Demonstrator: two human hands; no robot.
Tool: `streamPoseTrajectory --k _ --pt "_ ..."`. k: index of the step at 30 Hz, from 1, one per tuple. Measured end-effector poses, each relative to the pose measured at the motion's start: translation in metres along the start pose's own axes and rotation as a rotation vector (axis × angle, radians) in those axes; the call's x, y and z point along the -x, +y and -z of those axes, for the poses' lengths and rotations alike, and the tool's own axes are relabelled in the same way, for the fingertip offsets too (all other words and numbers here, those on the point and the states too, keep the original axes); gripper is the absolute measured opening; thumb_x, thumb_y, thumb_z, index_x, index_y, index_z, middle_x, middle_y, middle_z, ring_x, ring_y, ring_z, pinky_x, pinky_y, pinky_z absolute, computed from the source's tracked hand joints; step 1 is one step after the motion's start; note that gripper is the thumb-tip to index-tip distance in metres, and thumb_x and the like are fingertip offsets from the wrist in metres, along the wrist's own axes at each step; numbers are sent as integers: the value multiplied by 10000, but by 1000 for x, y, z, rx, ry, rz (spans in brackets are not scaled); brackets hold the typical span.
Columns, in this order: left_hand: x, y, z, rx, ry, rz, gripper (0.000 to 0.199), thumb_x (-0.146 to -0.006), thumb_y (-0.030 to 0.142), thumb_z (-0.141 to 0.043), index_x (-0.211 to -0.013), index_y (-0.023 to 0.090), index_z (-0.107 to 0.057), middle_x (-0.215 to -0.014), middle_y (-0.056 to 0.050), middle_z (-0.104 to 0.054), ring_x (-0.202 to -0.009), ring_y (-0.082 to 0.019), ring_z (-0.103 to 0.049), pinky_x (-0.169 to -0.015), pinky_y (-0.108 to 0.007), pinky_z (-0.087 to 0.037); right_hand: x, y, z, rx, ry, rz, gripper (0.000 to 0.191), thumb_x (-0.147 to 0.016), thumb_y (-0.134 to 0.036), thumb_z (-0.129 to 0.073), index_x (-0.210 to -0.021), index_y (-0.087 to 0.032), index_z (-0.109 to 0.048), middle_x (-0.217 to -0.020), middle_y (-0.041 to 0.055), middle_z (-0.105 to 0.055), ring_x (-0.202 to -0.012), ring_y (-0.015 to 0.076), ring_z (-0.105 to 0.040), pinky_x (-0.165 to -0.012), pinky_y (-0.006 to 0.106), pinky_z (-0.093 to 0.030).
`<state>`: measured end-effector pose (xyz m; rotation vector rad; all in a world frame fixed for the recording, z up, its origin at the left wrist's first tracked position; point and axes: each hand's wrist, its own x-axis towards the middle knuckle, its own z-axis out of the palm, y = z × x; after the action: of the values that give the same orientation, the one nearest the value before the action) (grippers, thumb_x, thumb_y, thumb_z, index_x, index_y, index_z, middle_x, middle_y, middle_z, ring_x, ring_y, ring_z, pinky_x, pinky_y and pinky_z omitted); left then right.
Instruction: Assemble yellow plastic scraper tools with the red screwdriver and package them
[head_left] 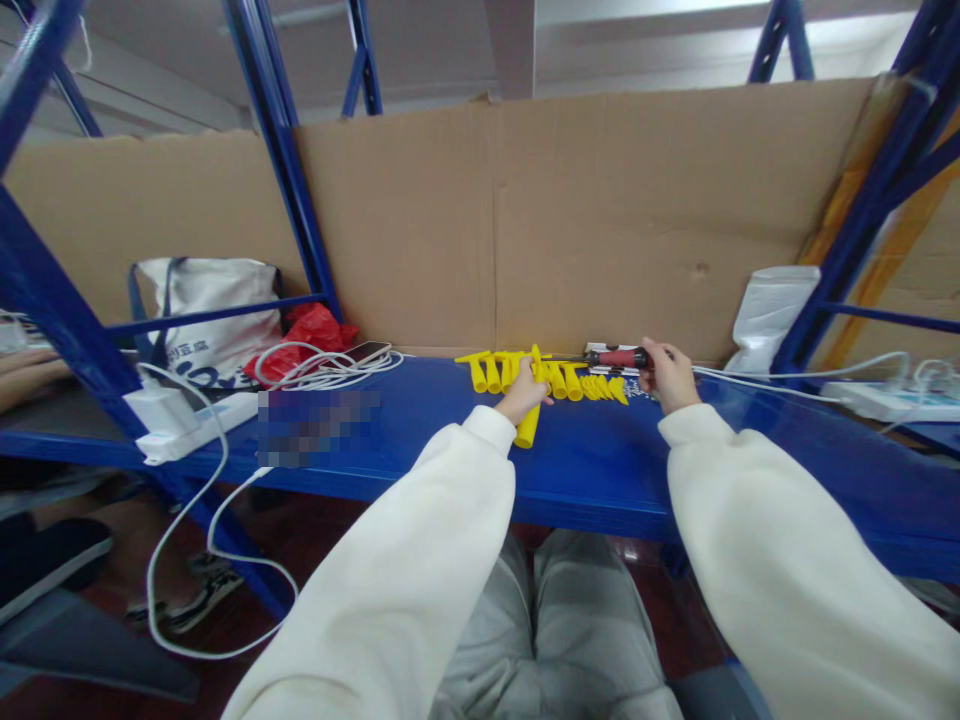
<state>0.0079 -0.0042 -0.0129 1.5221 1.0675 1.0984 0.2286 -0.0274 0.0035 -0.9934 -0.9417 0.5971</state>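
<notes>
My left hand (523, 392) is closed around a yellow plastic piece with a tube-like handle (528, 428), which sticks out below my fingers toward me. In my right hand (667, 374) is the end of a screwdriver (619, 358) with a red and black handle. Its shaft points left, reaching the top of the yellow piece; whether the tip touches a screw is too small to tell. Behind and beside my left hand stand several similar yellow T-shaped pieces (478, 374) in a row. Several small flat yellow parts (604, 388) lie to the right of them.
A blue shelf top (592, 470) carries everything, with cardboard (600, 220) behind. Left are coiled white cables (330, 370), a red plastic bag (315, 330), a tote bag (217, 300) and a power strip (202, 425). A white pouch (772, 315) leans at right. Another person's arm (26, 375) shows far left.
</notes>
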Motion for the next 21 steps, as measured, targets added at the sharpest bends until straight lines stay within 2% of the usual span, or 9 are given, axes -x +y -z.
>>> streamPoseTrajectory --k 3,10,16,21 --pt "2 2 0 -9 15 10 654 -854 10 -516 -1453 210 -346 -1242 -126 -631 -985 -206 -704 -761 -315 -624 -2 4 2 -15 -40 19 473 -708 -558 -814 -659 -247 -462 -371 -120 -292 -292 75 -283 -270 207 -203" --pt "-1 -1 -1 3 30 7 663 -852 23 -524 -1455 227 -338 -1188 -107 -650 -924 -183 -708 -690 -264 -614 1 -2 1 -12 -66 28 348 -684 -442 -824 -705 -231 -548 -403 -92 -412 -321 101 -392 -292 209 -265" --pt "-5 -4 -1 26 15 16 677 -852 24 -538 -1463 226 -329 -1175 -107 -654 -930 -191 -706 -691 -260 -614 2 0 1 -13 -51 29 471 -723 -561 -812 -660 -238 -474 -395 -109 -334 -297 74 -300 -281 215 -239" --pt "-6 -4 -3 48 34 6 654 -856 -9 -518 -1452 193 -337 -1186 -125 -654 -937 -170 -682 -668 -227 -605 2 -5 -2 -28 -32 0 317 -726 -413 -796 -683 -223 -545 -391 -89 -396 -301 99 -369 -279 216 -257"
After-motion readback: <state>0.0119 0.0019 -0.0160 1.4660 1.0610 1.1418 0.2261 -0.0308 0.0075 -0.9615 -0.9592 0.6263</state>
